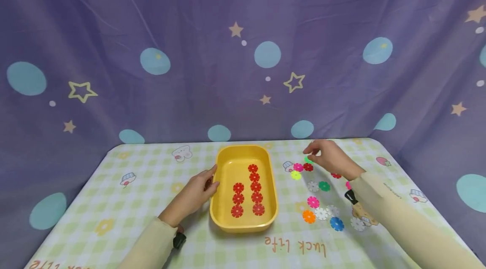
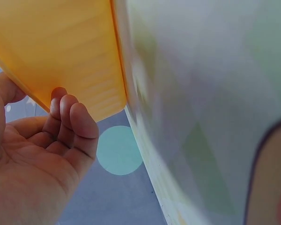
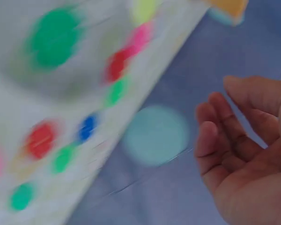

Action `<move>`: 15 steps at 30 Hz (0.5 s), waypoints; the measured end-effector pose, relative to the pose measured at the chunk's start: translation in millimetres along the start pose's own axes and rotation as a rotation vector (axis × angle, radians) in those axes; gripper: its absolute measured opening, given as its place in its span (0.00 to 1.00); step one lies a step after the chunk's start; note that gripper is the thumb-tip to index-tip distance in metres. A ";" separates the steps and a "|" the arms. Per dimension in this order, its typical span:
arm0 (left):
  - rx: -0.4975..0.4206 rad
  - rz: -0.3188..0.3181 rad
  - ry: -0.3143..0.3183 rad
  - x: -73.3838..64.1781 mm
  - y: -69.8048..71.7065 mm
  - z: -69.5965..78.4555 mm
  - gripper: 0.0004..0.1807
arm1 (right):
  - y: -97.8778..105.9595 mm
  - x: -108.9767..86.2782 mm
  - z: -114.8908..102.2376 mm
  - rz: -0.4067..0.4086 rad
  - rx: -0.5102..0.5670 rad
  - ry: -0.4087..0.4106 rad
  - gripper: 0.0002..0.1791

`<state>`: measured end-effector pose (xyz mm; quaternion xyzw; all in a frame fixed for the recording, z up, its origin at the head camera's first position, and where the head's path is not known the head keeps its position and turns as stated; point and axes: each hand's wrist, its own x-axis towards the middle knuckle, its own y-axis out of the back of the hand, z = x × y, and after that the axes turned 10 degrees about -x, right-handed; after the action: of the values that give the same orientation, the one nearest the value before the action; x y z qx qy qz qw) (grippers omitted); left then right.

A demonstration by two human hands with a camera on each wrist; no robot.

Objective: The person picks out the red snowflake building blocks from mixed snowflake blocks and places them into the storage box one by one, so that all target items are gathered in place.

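A yellow plastic tray (image 1: 226, 168) stands mid-table. In it lie two columns of red notched discs: three in the left column (image 1: 238, 198), several in the right column (image 1: 256, 186). My left hand (image 1: 190, 195) holds the tray's left side, thumb at the rim and fingertips against the outer wall, as the left wrist view shows on the tray (image 2: 79, 56). To the right, my right hand (image 1: 329, 157) hovers over loose coloured discs, fingers loosely bent. The right wrist view shows that hand (image 3: 253, 150) with nothing in its grasp; a green disc (image 3: 55, 37) looks blurred there.
Loose discs are spread right of the tray, among them an orange disc (image 1: 309, 216), a blue disc (image 1: 336, 224), a dark green disc (image 1: 324, 186) and a yellow-green disc (image 1: 296, 175). A checked tablecloth (image 1: 148, 193) covers the table. Behind it hangs a purple curtain (image 1: 205, 92).
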<state>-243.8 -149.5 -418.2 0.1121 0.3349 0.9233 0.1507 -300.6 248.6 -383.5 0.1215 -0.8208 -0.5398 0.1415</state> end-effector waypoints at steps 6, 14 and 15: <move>-0.004 0.005 0.005 -1.8 -0.1 -1.2 0.29 | -6.2 -22.4 57.0 -0.164 0.018 -0.160 0.09; -0.001 0.006 0.009 -1.5 -1.2 0.0 0.29 | -13.2 -34.6 78.5 -0.209 0.039 -0.224 0.12; 0.002 0.007 0.009 -1.3 -1.2 0.1 0.29 | -13.2 -34.3 79.6 -0.209 0.044 -0.216 0.12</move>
<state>-242.4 -149.0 -419.1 0.1091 0.3360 0.9241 0.1457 -297.0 323.4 -429.2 0.1503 -0.8259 -0.5434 -0.0073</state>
